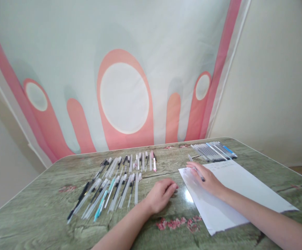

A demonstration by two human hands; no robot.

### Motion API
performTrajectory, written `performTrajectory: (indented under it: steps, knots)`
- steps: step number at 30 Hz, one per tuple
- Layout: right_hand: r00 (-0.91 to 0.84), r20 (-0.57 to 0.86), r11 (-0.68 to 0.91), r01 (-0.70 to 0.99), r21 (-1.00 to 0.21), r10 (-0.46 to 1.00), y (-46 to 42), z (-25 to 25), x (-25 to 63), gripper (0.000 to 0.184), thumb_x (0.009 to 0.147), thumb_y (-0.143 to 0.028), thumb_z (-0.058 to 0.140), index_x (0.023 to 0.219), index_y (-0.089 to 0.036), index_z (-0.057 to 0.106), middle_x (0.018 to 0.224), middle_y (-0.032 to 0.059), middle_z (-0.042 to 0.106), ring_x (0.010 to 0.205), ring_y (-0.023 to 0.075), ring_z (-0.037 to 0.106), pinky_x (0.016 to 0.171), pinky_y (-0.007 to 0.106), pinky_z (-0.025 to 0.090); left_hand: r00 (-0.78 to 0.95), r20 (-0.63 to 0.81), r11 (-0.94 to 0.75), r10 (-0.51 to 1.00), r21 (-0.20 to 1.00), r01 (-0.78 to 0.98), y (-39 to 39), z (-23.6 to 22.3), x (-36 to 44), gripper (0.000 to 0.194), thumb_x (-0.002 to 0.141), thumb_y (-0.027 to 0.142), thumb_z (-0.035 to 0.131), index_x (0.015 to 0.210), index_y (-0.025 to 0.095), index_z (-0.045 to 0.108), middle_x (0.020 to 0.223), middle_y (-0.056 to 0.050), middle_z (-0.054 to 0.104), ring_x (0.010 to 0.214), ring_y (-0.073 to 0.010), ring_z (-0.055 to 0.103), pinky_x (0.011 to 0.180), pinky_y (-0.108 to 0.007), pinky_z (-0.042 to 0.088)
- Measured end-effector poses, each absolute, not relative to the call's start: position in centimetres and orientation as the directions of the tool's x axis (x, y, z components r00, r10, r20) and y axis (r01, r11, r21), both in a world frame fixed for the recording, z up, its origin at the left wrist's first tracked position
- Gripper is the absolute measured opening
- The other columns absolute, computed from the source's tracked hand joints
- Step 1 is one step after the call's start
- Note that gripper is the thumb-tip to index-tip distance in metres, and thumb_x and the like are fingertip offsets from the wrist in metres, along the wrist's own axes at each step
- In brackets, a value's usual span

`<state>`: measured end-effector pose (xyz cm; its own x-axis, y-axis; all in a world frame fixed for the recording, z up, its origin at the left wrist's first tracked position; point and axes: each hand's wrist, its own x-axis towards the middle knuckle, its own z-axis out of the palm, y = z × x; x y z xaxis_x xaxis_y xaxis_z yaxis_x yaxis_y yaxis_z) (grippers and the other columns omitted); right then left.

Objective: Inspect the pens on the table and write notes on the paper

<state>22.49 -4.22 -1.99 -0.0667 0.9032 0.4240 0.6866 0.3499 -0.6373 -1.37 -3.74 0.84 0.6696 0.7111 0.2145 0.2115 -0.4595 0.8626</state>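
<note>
My right hand [206,176] is over the upper left part of a white sheet of paper [247,189]. A slim clear pen [199,172] is held in its fingers, with a dark end towards the wrist side and the other end pointing up and left. Faint marks show near the paper's top edge. My left hand [160,195] rests on the table left of the paper, fingers curled, with nothing visible in it. Nearest to it is a lower row of pen parts, with clear barrels [136,189], dark pieces and a turquoise pen [101,205].
An upper row of pen parts [130,163] lies on the left of the green marbled table [46,208], with a pink-and-white pen [154,164] at its right end. Several slim pens or refills [210,151] lie side by side beyond the paper. A patterned curtain [124,97] hangs behind.
</note>
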Motion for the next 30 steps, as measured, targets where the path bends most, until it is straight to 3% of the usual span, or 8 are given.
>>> performTrajectory:
  steps: [5,10,13,16,19,22,26,30]
  knots:
    - [0.115,0.337,0.268,0.396,-0.878,0.934,-2.3,-0.1,23.5,0.041,0.08,-0.048,0.039,0.108,-0.021,0.054,0.088,0.0071,0.063,0.076,0.0196,0.059,0.063,0.032,0.048,0.755,0.314,-0.698,0.575,0.67,0.253,-4.3,1.6,-1.3,0.03,0.085,0.032,0.035,0.096,0.02,0.06,0.098,-0.008,0.061,0.093,-0.0193,0.052,0.087,-0.031,0.035]
    - [0.205,0.327,0.213,0.436,-0.874,0.922,-0.6,-1.0,23.7,0.028,0.071,-0.045,0.054,0.074,-0.017,0.056,0.054,-0.001,0.053,0.05,0.013,0.048,0.048,0.025,0.039,0.789,0.298,-0.761,0.538,0.575,0.301,-4.0,1.3,-1.1,0.031,0.085,0.03,0.035,0.101,0.02,0.058,0.106,-0.009,0.058,0.098,-0.0202,0.051,0.089,-0.033,0.035]
    - [0.283,0.308,0.192,0.374,-0.908,0.908,-0.6,-2.3,23.7,0.021,0.071,-0.04,0.053,0.074,-0.018,0.051,0.048,-0.0056,0.045,0.044,0.0105,0.041,0.045,0.023,0.034,0.815,0.291,-0.803,0.502,0.508,0.313,-4.1,1.6,-0.6,0.03,0.083,0.029,0.037,0.104,0.019,0.057,0.11,-0.01,0.056,0.101,-0.0216,0.05,0.091,-0.035,0.034]
    - [0.262,0.239,0.17,0.261,-0.95,0.935,-0.9,-3.2,23.6,0.016,0.073,-0.034,0.049,0.078,-0.02,0.049,0.05,-0.0057,0.047,0.046,0.0112,0.044,0.048,0.024,0.036,0.848,0.275,-0.839,0.452,0.454,0.3,-4.4,1.6,0.4,0.034,0.083,0.031,0.036,0.112,0.019,0.052,0.117,-0.01,0.052,0.105,-0.0232,0.049,0.091,-0.035,0.034]
    - [0.189,0.264,0.19,0.339,-0.921,0.946,-1.2,-3.4,23.6,0.014,0.071,-0.033,0.049,0.07,-0.019,0.049,0.053,-0.0038,0.05,0.05,0.012,0.046,0.052,0.025,0.037,0.82,0.298,-0.837,0.488,0.426,0.343,-4.7,0.7,1.8,0.039,0.083,0.035,0.036,0.118,0.021,0.046,0.122,-0.011,0.049,0.102,-0.025,0.051,0.086,-0.036,0.038]
    - [0.152,0.299,0.199,0.465,-0.863,0.942,-1.2,-3.5,23.7,0.017,0.071,-0.035,0.05,0.064,-0.019,0.049,0.054,-0.0028,0.051,0.052,0.0129,0.046,0.053,0.026,0.036,0.81,0.291,-0.849,0.509,0.324,0.417,-4.9,-0.4,2.9,0.039,0.083,0.038,0.034,0.115,0.019,0.048,0.121,-0.014,0.048,0.096,-0.0262,0.054,0.082,-0.037,0.04]
    - [0.126,0.333,0.207,0.57,-0.795,0.934,-0.9,-3.9,24.0,0.019,0.073,-0.035,0.047,0.062,-0.02,0.046,0.051,-0.0039,0.047,0.05,0.0126,0.044,0.052,0.025,0.034,0.833,0.196,-0.855,0.518,0.154,0.496,-5.2,-0.4,2.9,0.044,0.085,0.042,0.026,0.116,0.017,0.045,0.126,-0.012,0.044,0.096,-0.0241,0.053,0.081,-0.036,0.042]
    - [0.09,0.338,0.221,0.596,-0.772,0.937,-0.7,-4.2,24.1,0.019,0.074,-0.034,0.046,0.063,-0.02,0.046,0.052,-0.0038,0.048,0.051,0.0123,0.045,0.051,0.025,0.034,0.841,0.146,-0.853,0.521,0.091,0.513,-5.3,0.4,2.4,0.047,0.086,0.044,0.021,0.117,0.017,0.043,0.127,-0.009,0.042,0.096,-0.0217,0.054,0.081,-0.034,0.043]
